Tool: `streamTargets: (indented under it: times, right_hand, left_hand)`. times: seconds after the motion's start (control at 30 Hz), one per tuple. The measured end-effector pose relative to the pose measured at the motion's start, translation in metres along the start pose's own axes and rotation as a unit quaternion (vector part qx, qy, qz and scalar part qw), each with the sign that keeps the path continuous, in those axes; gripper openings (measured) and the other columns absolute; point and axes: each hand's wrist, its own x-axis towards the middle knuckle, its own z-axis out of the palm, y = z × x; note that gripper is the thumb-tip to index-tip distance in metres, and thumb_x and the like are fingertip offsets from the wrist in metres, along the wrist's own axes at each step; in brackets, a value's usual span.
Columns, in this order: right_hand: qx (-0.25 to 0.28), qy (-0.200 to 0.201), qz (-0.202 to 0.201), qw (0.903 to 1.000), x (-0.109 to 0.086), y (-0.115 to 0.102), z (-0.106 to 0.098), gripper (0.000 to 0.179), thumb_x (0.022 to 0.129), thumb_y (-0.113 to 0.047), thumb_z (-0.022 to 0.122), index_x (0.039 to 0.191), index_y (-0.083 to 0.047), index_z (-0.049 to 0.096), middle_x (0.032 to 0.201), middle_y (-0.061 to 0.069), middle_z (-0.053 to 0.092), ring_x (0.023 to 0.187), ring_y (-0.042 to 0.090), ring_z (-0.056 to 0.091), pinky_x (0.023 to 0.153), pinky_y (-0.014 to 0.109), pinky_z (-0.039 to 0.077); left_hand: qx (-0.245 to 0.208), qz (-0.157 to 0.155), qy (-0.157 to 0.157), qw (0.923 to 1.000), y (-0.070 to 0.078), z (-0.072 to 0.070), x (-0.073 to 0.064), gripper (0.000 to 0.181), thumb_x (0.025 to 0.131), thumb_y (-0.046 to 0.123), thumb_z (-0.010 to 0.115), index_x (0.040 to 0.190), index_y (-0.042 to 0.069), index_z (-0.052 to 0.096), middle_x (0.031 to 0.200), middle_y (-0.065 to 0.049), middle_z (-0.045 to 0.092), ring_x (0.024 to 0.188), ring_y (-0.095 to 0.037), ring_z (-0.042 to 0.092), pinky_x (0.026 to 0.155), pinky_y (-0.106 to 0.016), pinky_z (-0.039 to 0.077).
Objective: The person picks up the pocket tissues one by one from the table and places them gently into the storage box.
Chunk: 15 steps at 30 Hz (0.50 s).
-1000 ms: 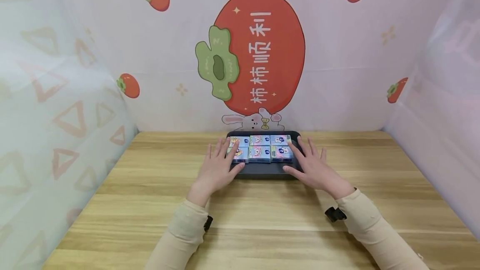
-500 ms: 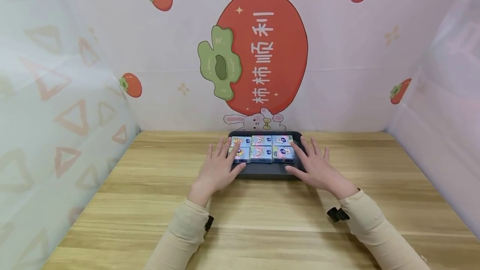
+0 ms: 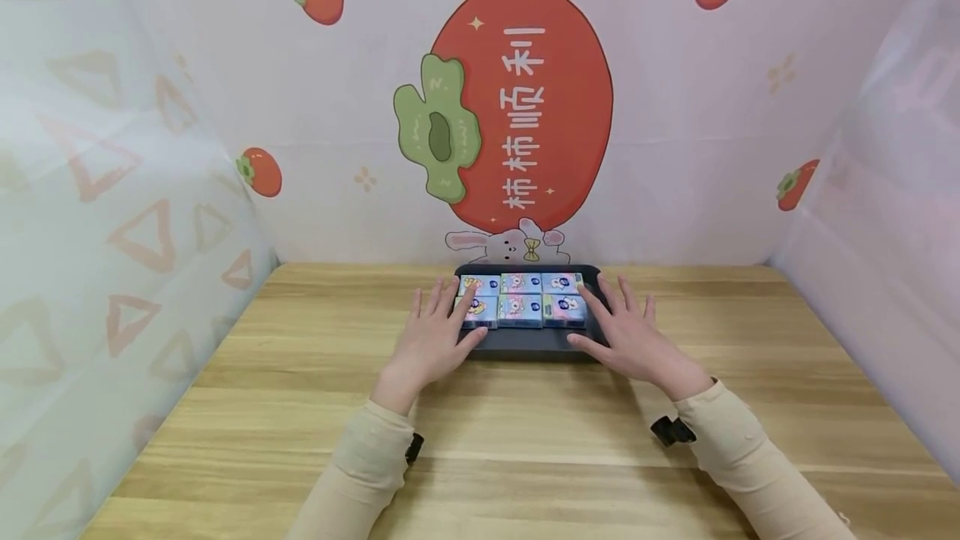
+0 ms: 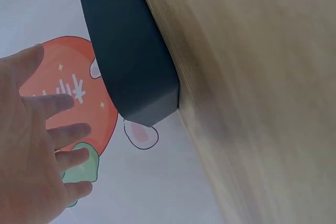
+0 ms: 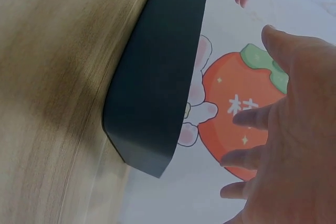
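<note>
A dark tray stands at the back of the table with several small blue-and-pink packs, printed with cartoon figures, in two rows of three. My left hand is spread over the tray's left end, its fingers overlapping the leftmost packs in the head view. At the right end, my right hand is spread the same way, index fingertip by a corner pack. In the left wrist view the left palm sits higher than the tray's side wall, holding nothing. The right wrist view shows the right palm likewise raised and holding nothing.
The wooden table reaches from the tray to the front of the view. Behind it hangs a pale backdrop with red persimmon prints, close to the tray. Pale sheets enclose the left and right sides. Each wrist wears a small black device.
The head view shifts slightly. Both hands stay spread over the tray's ends, and the packs keep their places.
</note>
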Motion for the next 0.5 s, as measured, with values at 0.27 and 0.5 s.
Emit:
streamTargets:
  times: [0.27,0.5]
  right_hand:
    - [-0.001,0.007,0.004,1.0,0.0001,0.0001,0.0019,0.085,0.087,-0.064,0.05,0.151,-0.013,0.025,0.156,0.023,0.012,0.141,0.051,0.001,0.1,0.081,0.001]
    - [-0.008,0.0,0.004,1.0,0.0009,0.0011,0.0042,0.085,0.087,-0.065,0.048,0.151,-0.013,0.025,0.156,0.023,0.012,0.141,0.051,0.002,0.1,0.081,0.003]
  left_hand:
    - [-0.003,0.001,0.007,1.0,-0.0009,0.0001,-0.001,0.071,0.095,0.061,0.032,0.153,0.022,0.017,0.16,-0.011,0.013,0.147,-0.032,0.004,0.119,-0.056,0.003]
    - [-0.001,0.001,0.005,1.0,-0.0027,0.0038,-0.0007,0.07,0.096,0.06,0.032,0.153,0.022,0.018,0.159,-0.011,0.013,0.147,-0.033,0.004,0.119,-0.056,0.006]
